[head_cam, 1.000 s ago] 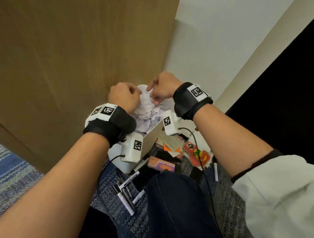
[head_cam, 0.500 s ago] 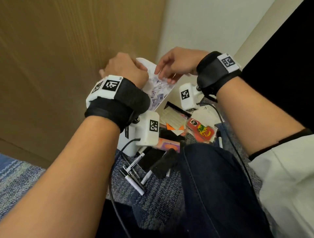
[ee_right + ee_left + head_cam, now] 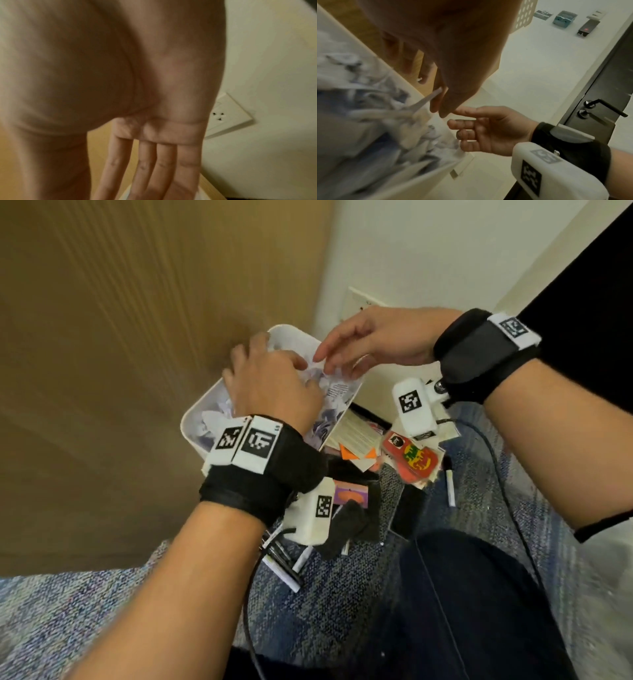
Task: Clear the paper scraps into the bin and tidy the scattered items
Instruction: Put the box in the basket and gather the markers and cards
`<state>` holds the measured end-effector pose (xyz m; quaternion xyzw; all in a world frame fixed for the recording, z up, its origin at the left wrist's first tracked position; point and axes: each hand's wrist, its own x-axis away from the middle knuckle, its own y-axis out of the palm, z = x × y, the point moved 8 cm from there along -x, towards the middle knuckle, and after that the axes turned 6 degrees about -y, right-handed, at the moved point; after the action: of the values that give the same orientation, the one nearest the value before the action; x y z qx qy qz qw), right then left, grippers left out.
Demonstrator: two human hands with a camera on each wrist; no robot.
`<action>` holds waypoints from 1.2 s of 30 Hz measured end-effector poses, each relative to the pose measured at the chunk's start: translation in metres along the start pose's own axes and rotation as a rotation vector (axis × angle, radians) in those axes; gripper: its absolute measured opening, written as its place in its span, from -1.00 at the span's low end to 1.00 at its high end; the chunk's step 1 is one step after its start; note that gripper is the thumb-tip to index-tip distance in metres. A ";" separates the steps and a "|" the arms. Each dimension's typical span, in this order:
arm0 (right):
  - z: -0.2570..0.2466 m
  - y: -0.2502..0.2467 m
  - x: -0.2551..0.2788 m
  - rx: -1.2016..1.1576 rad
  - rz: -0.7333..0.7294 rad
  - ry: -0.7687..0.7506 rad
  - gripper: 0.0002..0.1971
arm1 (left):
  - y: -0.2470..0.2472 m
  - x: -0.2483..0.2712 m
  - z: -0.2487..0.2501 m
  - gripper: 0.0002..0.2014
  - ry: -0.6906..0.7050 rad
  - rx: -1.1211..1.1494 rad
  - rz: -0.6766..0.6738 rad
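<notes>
While blurred, left hand (image 3: 270, 385) hides paper scraps (image 3: 329, 395)

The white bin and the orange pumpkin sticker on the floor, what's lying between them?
In the head view, a cream printed paper card lies between the white bin and the pumpkin sticker.

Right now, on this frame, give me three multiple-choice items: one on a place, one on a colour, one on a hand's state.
1. Where does the bin stand?
A. on a table
B. beside the wooden panel
C. on the person's lap

2. What colour is the bin?
A. white
B. blue
C. black

3. How is the right hand?
A. gripping a marker
B. balled in a fist
C. open, fingers straight

Answers:
1 B: its rim lies next to the panel in the head view.
2 A: its rim and walls are white.
3 C: the right wrist view shows straight fingers holding nothing.
</notes>
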<state>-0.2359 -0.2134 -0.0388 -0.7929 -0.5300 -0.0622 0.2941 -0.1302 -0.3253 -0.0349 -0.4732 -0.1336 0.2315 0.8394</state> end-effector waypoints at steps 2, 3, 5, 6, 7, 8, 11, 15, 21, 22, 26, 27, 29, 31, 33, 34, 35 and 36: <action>0.008 -0.018 0.016 -0.207 0.131 0.012 -0.78 | -0.009 -0.001 0.015 -0.74 -0.002 0.048 0.032; 0.018 -0.033 0.026 -0.249 0.264 0.020 -0.77 | -0.010 0.000 0.023 -0.77 0.007 0.083 0.045; 0.054 -0.058 0.045 -0.224 0.539 0.067 -0.74 | -0.002 0.003 0.042 -0.83 0.063 0.167 0.044; 0.079 -0.061 0.055 -0.182 0.613 0.123 -0.74 | 0.006 0.007 0.051 -0.87 0.096 0.224 0.027; 0.105 -0.057 0.062 -0.134 0.628 0.190 -0.73 | 0.017 0.011 0.059 -0.90 0.118 0.285 -0.003; 0.131 -0.045 0.065 -0.088 0.585 0.258 -0.73 | 0.030 0.016 0.067 -0.90 0.128 0.330 -0.042; 0.204 0.001 0.066 0.044 0.341 0.428 -0.76 | 0.068 0.026 0.088 -0.82 0.162 0.337 -0.117; 0.271 0.054 0.086 0.450 0.070 0.600 -0.90 | 0.096 0.046 0.112 -0.74 0.367 0.262 -0.045; 0.384 0.109 0.111 0.214 0.268 0.919 0.17 | 0.189 0.080 0.113 -0.81 0.478 0.119 -0.388; 0.388 0.111 0.114 0.157 0.375 0.937 0.24 | 0.212 0.081 0.097 -0.78 0.364 0.152 -0.462; 0.390 0.108 0.120 0.091 0.497 0.884 0.22 | 0.284 0.088 0.025 -0.75 -0.228 0.380 -0.546; 0.396 0.107 0.121 0.062 0.470 0.877 0.21 | 0.293 0.092 0.011 -0.76 -0.349 0.429 -0.509; 0.401 0.102 0.128 -0.107 0.487 0.832 0.01 | 0.309 0.103 -0.011 -0.78 -0.521 0.446 -0.498; 0.392 0.094 0.134 -0.494 0.604 0.686 -0.41 | 0.320 0.112 -0.020 -0.78 -0.661 0.536 -0.504; 0.366 0.093 0.140 -0.908 0.640 0.532 -0.69 | 0.320 0.117 -0.016 -0.75 -0.778 0.684 -0.512; 0.350 0.093 0.142 -1.050 0.622 0.465 -0.72 | 0.319 0.119 -0.009 -0.68 -0.807 0.733 -0.534; 0.339 0.094 0.143 -1.122 0.614 0.412 -0.72 | 0.316 0.119 0.000 -0.60 -0.806 0.759 -0.576; 0.326 0.092 0.146 -1.119 0.617 0.376 -0.72 | 0.312 0.119 0.011 -0.52 -0.782 0.771 -0.624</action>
<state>-0.1617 0.0526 -0.2827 -0.9169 -0.1064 -0.3782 -0.0701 -0.1151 -0.1169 -0.2954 0.0440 -0.4691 0.1633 0.8668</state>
